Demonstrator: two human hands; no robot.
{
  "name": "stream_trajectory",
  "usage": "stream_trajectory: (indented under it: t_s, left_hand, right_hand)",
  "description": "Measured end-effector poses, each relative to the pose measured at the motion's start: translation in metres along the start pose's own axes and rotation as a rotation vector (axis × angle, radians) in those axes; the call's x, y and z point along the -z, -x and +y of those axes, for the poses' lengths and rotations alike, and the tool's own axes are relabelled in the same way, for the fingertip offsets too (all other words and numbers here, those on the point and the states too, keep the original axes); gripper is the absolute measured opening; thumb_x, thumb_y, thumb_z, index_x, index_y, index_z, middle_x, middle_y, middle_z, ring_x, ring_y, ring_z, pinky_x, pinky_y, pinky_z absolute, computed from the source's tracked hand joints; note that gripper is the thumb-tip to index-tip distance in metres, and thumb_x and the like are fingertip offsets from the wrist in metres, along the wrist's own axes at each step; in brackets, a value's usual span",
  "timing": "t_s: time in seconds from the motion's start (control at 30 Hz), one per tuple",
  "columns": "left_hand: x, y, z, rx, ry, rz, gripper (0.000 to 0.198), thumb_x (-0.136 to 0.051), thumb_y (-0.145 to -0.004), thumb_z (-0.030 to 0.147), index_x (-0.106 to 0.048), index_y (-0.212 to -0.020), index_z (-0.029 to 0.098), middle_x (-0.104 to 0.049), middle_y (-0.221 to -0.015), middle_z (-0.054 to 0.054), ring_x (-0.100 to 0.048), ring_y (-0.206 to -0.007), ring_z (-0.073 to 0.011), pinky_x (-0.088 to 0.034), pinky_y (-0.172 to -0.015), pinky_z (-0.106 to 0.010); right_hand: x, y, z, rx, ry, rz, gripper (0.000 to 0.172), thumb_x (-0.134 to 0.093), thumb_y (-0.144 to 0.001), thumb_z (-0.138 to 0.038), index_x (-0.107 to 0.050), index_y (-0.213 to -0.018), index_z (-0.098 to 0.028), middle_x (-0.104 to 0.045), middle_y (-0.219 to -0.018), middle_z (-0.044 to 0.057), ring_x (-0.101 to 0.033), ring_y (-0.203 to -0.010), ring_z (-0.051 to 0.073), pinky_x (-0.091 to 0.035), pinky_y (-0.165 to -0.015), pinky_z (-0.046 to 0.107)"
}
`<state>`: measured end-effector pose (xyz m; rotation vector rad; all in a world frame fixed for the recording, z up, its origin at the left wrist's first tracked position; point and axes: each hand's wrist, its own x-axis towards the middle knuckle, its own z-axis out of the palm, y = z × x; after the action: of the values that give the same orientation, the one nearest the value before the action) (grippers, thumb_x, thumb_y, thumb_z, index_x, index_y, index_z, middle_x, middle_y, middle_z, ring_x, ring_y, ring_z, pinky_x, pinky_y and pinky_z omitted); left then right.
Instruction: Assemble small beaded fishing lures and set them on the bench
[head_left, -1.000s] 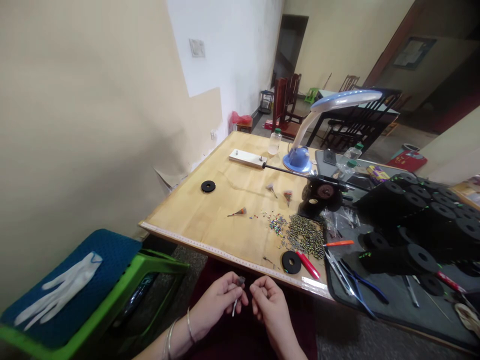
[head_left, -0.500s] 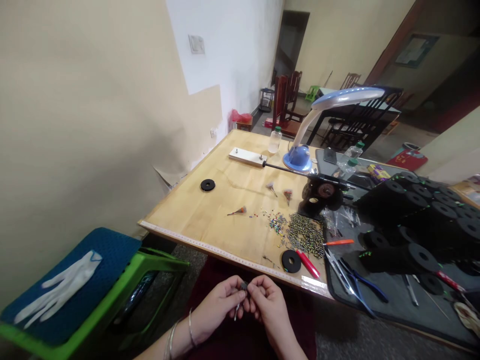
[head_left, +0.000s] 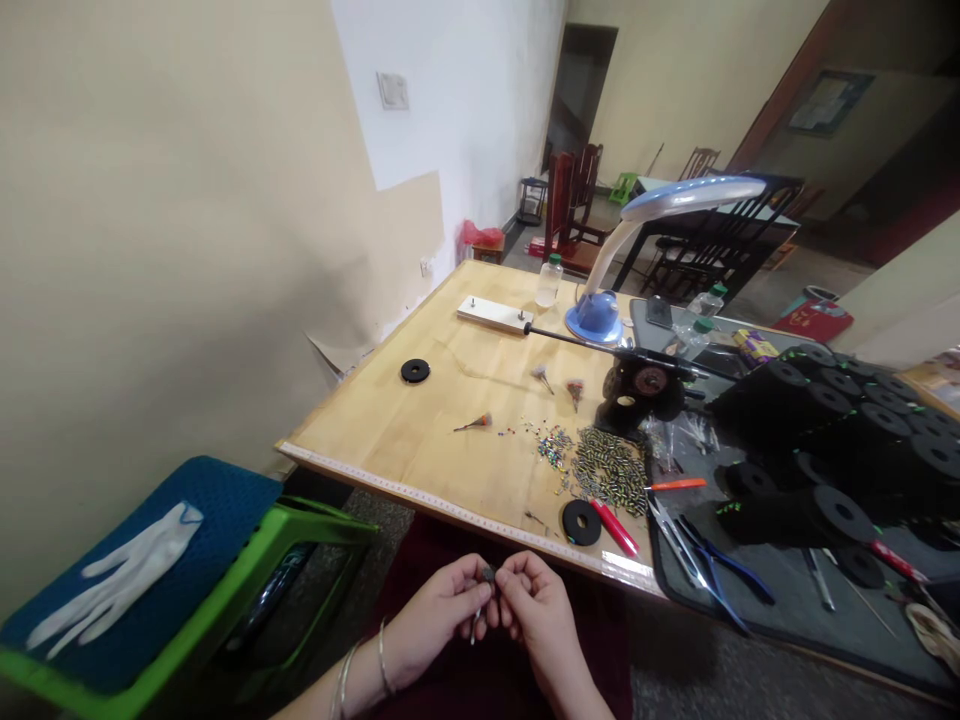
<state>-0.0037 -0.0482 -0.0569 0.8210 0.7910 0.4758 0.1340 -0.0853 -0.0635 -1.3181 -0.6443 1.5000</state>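
Observation:
Just off the table's front edge, my left hand pinches a small dark piece between thumb and fingers; its kind is too small to make out. A thin pale stick pokes down below the same fingers. My right hand is closed with its fingertips against the other side of the dark piece. Past the hands on the table lie a black foam disc, a red-handled tool, a heap of striped small parts and scattered coloured beads.
A grey mat at right bears blue-handled pliers and black foam rolls. Farther back are a clamp-like metal device, a blue lamp and another foam disc. A green stool with a white glove stands left.
Both hands stay together at the table edge, still on the small dark piece. Only slight finger movement shows.

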Motion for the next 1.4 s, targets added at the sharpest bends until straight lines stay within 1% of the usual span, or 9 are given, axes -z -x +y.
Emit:
stream_trajectory:
  t_s: [0.23,0.37,0.5,0.67,0.83,1.1,1.4]
  left_hand:
    - [-0.005,0.002,0.005,0.015,0.036,0.019,0.032,-0.068,-0.074,0.044,-0.052,-0.075,0.016,-0.059,-0.06,0.002,-0.047,-0.049,-0.0077,-0.03,-0.05,-0.021]
    - [-0.008,0.004,0.007,0.036,0.061,0.051,0.033,-0.07,-0.072,0.043,-0.052,-0.076,0.016,-0.059,-0.06,0.002,-0.047,-0.051,-0.0076,-0.03,-0.051,-0.021]
    - [-0.006,0.001,0.004,0.021,0.032,0.107,0.031,-0.07,-0.071,0.041,-0.051,-0.075,0.017,-0.055,-0.057,0.005,-0.043,-0.049,-0.0071,-0.029,-0.05,-0.021]
    - [-0.003,-0.001,0.003,-0.028,-0.023,0.178,0.03,-0.068,-0.072,0.041,-0.05,-0.072,0.018,-0.05,-0.055,0.006,-0.039,-0.048,-0.0073,-0.028,-0.05,-0.021]
    - [-0.005,0.001,0.007,-0.067,-0.05,0.251,0.031,-0.067,-0.072,0.043,-0.049,-0.074,0.018,-0.049,-0.057,0.007,-0.04,-0.051,-0.0084,-0.03,-0.051,-0.022]
    - [-0.004,0.0,0.007,-0.152,-0.149,0.262,0.029,-0.065,-0.075,0.043,-0.048,-0.072,0.019,-0.049,-0.058,0.006,-0.041,-0.052,-0.0096,-0.036,-0.053,-0.023]
    - [-0.002,0.002,0.004,-0.218,-0.259,0.271,0.027,-0.062,-0.079,0.043,-0.05,-0.074,0.019,-0.05,-0.061,0.004,-0.047,-0.057,-0.012,-0.04,-0.055,-0.023]
  right_hand:
    - [0.002,-0.002,0.006,0.023,-0.018,-0.001,0.044,-0.07,-0.069,-0.058,-0.049,-0.067,-0.018,-0.049,-0.037,-0.008,-0.037,-0.032,0.005,-0.021,-0.035,0.016]
    - [0.001,0.0,0.004,0.005,0.023,0.028,0.046,-0.069,-0.068,-0.06,-0.05,-0.068,-0.018,-0.051,-0.04,-0.007,-0.032,-0.032,0.004,-0.021,-0.035,0.016]
    - [-0.001,0.002,0.0,-0.004,0.065,0.043,0.048,-0.069,-0.066,-0.062,-0.05,-0.068,-0.018,-0.046,-0.038,-0.009,-0.028,-0.032,0.003,-0.02,-0.035,0.016]
    - [0.0,0.005,0.001,0.012,0.12,0.058,0.048,-0.067,-0.068,-0.063,-0.049,-0.067,-0.018,-0.049,-0.04,-0.008,-0.031,-0.032,0.004,-0.022,-0.036,0.016]
    - [-0.001,0.009,0.005,-0.025,0.126,0.013,0.048,-0.067,-0.068,-0.063,-0.047,-0.067,-0.02,-0.049,-0.038,-0.008,-0.028,-0.03,0.003,-0.018,-0.034,0.016]
    - [-0.004,0.01,0.008,-0.055,0.106,0.0,0.047,-0.067,-0.068,-0.063,-0.046,-0.066,-0.02,-0.05,-0.037,-0.008,-0.026,-0.029,0.003,-0.015,-0.034,0.017]
    - [-0.004,0.009,0.005,-0.07,0.104,0.019,0.048,-0.067,-0.067,-0.063,-0.047,-0.066,-0.02,-0.049,-0.037,-0.008,-0.027,-0.029,0.003,-0.015,-0.034,0.017]
